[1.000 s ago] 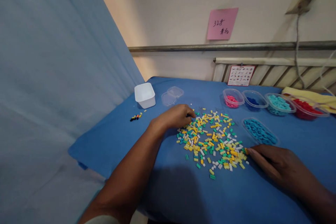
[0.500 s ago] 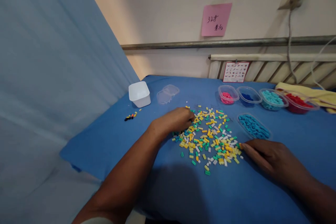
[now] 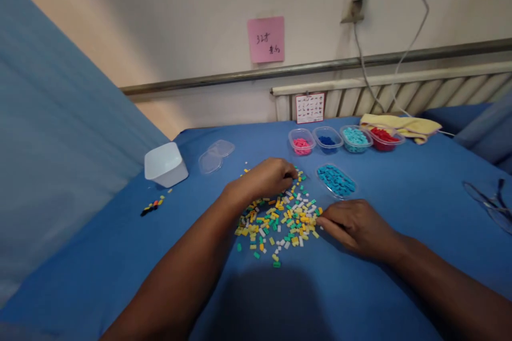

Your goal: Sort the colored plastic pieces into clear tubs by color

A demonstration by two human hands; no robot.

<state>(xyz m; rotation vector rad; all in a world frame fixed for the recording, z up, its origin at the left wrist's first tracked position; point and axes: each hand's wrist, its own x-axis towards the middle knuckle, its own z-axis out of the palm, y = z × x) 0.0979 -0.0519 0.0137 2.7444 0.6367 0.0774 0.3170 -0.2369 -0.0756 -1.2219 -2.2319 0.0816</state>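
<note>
A loose pile of small toy building bricks (image 3: 273, 220) in yellow, orange, green and white lies spread on the blue cloth. Over the pile's far side is my left hand (image 3: 276, 177), its fingers curled down and pinched together; whatever is between them is hidden. My right hand (image 3: 356, 228) rests at the pile's right edge, thumb and forefinger closed beside an orange brick, and I cannot make out what they hold. Just beyond it stands a clear tub of teal bricks (image 3: 336, 180).
Clear tubs of pink (image 3: 302, 145), dark blue (image 3: 327, 141), light turquoise (image 3: 356, 137) and red bricks (image 3: 383, 136) line the back, near a yellow cloth (image 3: 402, 125). Leftward are clear lids (image 3: 210, 161), a white container (image 3: 166, 166) and a few dark and coloured bricks (image 3: 152, 205). Glasses (image 3: 490, 203) lie right.
The view has turned to the right, bringing the glasses into sight. My left hand has moved rightward across the pile's far side. My right hand stays at the pile's right edge.
</note>
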